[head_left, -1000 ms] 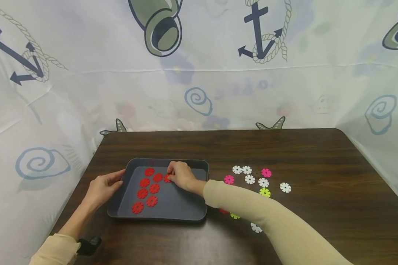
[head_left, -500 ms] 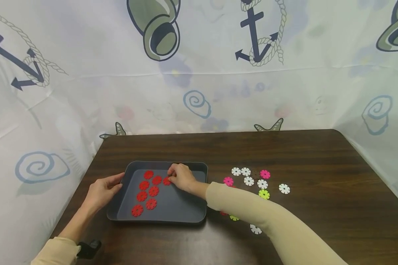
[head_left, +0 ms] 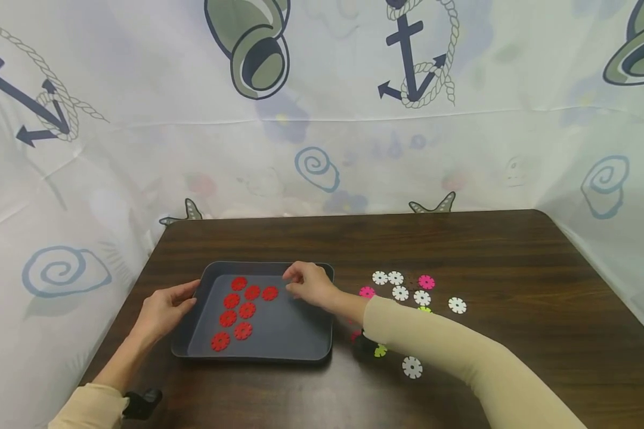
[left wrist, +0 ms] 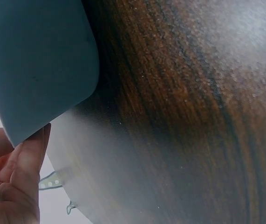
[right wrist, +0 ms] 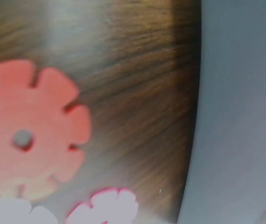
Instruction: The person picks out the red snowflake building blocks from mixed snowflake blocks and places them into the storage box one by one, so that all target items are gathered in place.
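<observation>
A dark grey baking tray (head_left: 300, 351) lies on the left part of the table. My left hand (head_left: 163, 310) pinches its left rim between thumb and fingers; the left wrist view shows the hand (left wrist: 16, 172) at the tray's corner (left wrist: 44, 65). Several red notched discs (head_left: 247, 310) lie flat in the left half of the tray. Over its back right part is my right hand (head_left: 312, 283), fingers loosely bent with nothing seen between them, just right of the rightmost red disc (head_left: 270, 293). The right wrist view shows a large red disc (right wrist: 39, 112) beside the tray wall (right wrist: 240, 112).
Right of the tray, white discs (head_left: 412, 367), pink discs (head_left: 426, 282) and a yellow-green disc (head_left: 380, 351) are scattered on the dark wood table (head_left: 542, 333). The right sleeve (head_left: 434, 333) covers some of them. Behind hangs a printed curtain (head_left: 354, 149).
My right hand has let go of the rightmost red disc, which stays in the tray, and has moved a little to the right. The left hand keeps its hold on the rim.
</observation>
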### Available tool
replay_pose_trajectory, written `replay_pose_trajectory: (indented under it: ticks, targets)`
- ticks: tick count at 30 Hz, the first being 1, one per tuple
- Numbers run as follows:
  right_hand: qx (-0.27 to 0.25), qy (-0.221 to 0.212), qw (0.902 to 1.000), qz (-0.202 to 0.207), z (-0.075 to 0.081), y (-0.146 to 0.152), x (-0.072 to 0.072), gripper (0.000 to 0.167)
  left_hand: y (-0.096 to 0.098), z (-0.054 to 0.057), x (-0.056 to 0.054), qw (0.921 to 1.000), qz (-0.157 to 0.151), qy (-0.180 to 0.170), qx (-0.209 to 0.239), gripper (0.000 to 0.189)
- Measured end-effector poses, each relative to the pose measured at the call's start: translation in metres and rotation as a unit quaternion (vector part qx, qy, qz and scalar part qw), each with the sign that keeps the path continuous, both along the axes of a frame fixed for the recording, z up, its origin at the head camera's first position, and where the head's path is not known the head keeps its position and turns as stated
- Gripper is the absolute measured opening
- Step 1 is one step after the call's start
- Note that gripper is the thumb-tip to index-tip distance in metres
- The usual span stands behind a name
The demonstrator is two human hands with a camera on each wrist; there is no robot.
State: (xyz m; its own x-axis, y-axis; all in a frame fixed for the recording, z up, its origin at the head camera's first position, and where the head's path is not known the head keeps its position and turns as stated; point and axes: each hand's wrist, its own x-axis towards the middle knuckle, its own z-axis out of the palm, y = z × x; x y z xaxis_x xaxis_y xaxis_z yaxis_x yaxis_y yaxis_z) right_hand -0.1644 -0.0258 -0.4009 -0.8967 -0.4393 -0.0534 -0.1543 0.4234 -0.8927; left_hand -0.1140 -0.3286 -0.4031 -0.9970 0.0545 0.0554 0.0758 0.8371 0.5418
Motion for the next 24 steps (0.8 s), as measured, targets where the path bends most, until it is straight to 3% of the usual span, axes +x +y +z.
replay_pose_trajectory:
  ticks: [8, 17, 24]
  targets:
    - [-0.055, 0.0, 0.9985, -0.004, 0.011, 0.025, 0.008, 0.021, -0.001, -0.002, 0.0, 1.0, 0.004, 0.006, -0.006, 0.041]
    - [-0.074, -0.011, 0.9969, -0.026, 0.022, 0.059, 0.013, 0.019, -0.001, -0.001, 0.001, 1.0, -0.005, 0.001, -0.004, 0.042]
    - [-0.069, -0.006, 0.9962, -0.053, 0.021, 0.087, 0.017, 0.02, -0.001, -0.001, 0.0, 1.0, -0.007, 0.001, -0.006, 0.042]
